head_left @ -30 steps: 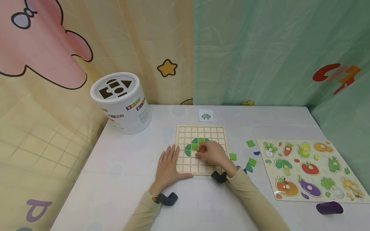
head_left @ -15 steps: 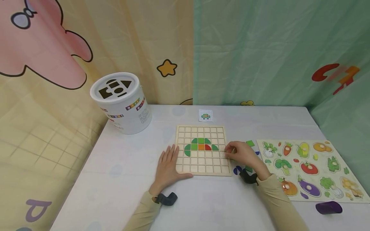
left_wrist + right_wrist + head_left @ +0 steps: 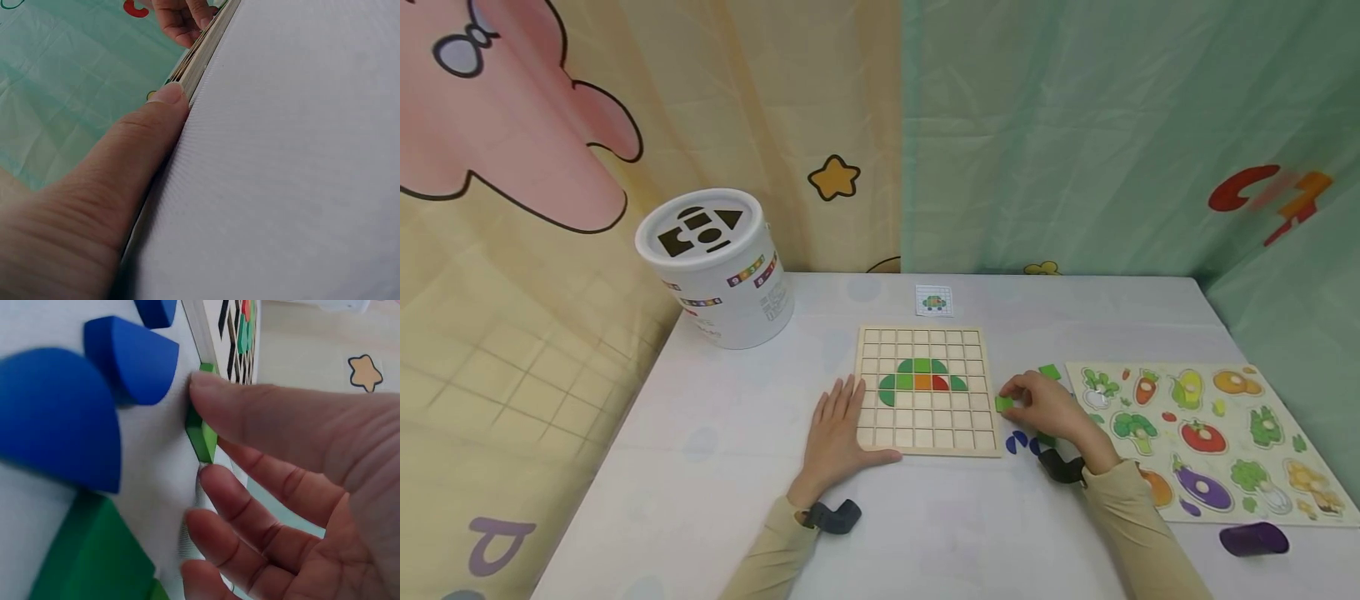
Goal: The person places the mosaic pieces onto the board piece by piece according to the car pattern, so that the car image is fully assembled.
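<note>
My left hand (image 3: 837,429) lies flat with spread fingers along the left edge of a wooden grid board (image 3: 925,417). In the left wrist view its thumb (image 3: 134,140) touches the board's front edge. Beside the right edge, my right hand (image 3: 1047,406) pinches a light green square tile (image 3: 1003,403) between thumb and forefinger; the right wrist view shows the thumb on that tile (image 3: 205,439). Green tiles, an orange tile (image 3: 923,382) and a red piece (image 3: 939,383) sit in the grid. Blue rounded pieces (image 3: 59,419) and a dark green piece (image 3: 94,556) lie close to the right hand.
A small pattern card (image 3: 934,301) lies behind the board. At the left stands a white bucket (image 3: 722,300) with shaped holes in its lid. A vegetable puzzle board (image 3: 1165,450) lies at the right, with a dark purple cylinder (image 3: 1255,540) before it.
My right hand has moved right from over the grid to the loose square tile and taken hold of it. Orange and red pieces it had covered are visible. My left hand stays put.
</note>
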`<state>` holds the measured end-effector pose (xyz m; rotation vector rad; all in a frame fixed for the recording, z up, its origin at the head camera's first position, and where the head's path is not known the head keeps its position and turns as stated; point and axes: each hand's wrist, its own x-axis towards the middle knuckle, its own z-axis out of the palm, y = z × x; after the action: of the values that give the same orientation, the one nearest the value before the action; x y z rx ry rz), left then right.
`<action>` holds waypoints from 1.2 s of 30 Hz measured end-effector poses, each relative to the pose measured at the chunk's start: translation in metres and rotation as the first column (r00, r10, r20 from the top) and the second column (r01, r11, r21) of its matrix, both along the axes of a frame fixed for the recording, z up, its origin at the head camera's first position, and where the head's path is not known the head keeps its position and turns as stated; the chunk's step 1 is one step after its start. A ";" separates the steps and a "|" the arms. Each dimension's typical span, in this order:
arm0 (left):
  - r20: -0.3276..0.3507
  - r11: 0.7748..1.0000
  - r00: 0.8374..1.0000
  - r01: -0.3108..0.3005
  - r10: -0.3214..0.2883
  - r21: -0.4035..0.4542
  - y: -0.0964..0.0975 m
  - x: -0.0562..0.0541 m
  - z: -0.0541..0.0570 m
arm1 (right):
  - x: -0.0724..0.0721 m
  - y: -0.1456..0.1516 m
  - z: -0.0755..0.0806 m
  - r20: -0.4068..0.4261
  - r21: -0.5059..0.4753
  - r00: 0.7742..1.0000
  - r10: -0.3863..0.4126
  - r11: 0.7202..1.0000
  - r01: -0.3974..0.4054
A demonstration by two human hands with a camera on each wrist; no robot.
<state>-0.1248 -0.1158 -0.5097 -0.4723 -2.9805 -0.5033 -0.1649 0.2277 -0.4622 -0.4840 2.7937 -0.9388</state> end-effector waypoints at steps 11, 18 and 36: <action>0.002 1.000 1.000 0.002 -0.002 0.008 0.001 0.000 0.000 | -0.001 -0.001 0.000 0.032 0.010 0.998 -0.058 0.998 0.057; -0.002 1.000 1.000 -0.003 0.003 0.002 0.001 -0.001 0.000 | 0.006 -0.003 -0.001 -0.024 -0.024 0.996 -0.084 0.996 0.084; 0.011 1.000 1.000 -0.009 0.009 -0.006 0.001 0.000 0.000 | 0.005 -0.052 0.009 -0.135 -0.130 0.990 -0.030 0.991 0.012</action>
<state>-0.1251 -0.1151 -0.5099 -0.4579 -2.9936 -0.4986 -0.1600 0.1760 -0.4531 -0.5580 2.8764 -1.1373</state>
